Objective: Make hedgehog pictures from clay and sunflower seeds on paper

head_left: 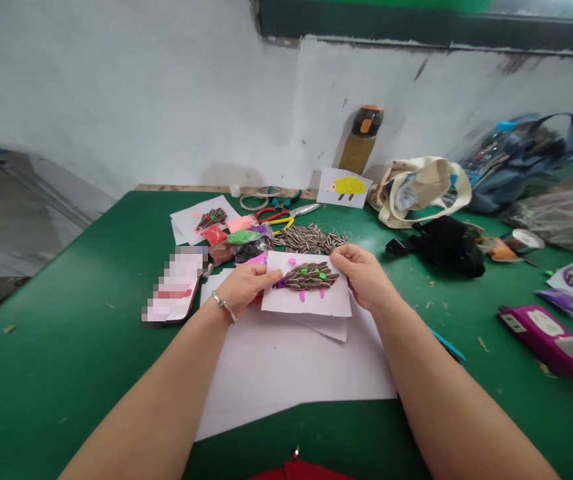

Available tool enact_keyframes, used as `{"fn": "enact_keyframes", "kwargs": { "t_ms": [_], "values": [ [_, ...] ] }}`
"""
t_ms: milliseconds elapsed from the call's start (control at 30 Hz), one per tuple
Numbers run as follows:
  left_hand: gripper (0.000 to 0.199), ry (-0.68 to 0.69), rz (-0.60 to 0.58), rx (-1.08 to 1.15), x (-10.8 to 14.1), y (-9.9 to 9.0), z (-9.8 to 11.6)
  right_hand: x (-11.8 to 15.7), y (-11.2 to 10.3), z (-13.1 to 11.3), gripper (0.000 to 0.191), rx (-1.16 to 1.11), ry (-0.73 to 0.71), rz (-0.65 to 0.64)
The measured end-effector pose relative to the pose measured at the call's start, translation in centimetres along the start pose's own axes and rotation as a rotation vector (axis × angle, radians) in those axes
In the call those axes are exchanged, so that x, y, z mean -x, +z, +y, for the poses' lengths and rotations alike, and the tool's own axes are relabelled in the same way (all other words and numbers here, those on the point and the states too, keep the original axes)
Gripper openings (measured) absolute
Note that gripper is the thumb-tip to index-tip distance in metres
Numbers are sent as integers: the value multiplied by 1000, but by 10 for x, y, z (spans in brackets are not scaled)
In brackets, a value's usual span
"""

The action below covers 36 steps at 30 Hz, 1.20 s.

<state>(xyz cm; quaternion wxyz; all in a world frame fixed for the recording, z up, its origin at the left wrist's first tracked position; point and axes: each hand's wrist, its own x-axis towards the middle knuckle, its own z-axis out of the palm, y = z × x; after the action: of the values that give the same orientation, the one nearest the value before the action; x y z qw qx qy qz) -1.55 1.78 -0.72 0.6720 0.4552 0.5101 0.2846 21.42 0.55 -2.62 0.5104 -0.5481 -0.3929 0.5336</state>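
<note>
Between my two hands is a white paper card [311,303] with a hedgehog made of striped sunflower seeds [311,277], a purple snout, green dots and pink legs. My left hand [244,287] pinches its left edge, the thumb close to the snout. At the upper right corner my right hand [359,273] grips it with thumb and fingers. Below the card lie loose white sheets [276,373]. Just behind it are a pile of sunflower seeds [311,239] and several bags of coloured clay [244,237].
Left of the sheets lies a phone [176,287]. Scissors [304,211], pliers and another seed card [186,223] are behind. A yellow hedgehog drawing [345,187] leans near a bottle [359,143]. Bags [421,190] and a magenta device [546,340] stand right.
</note>
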Motion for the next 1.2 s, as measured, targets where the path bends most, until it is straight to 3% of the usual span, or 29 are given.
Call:
{"fn": "enact_keyframes", "kwargs": {
  "t_ms": [300,700,867,1200],
  "values": [
    [21,-23,9,14,2,3,4,1,1,-2,24,-10,4,3],
    [36,-42,-10,78,3,2,3,0,-1,-1,24,0,-9,1],
    [25,-40,-25,65,3,3,5,1,1,-4,25,-15,6,4],
    [28,-69,-26,78,4,3,5,1,0,-4,23,-17,1,12]
  ]
}}
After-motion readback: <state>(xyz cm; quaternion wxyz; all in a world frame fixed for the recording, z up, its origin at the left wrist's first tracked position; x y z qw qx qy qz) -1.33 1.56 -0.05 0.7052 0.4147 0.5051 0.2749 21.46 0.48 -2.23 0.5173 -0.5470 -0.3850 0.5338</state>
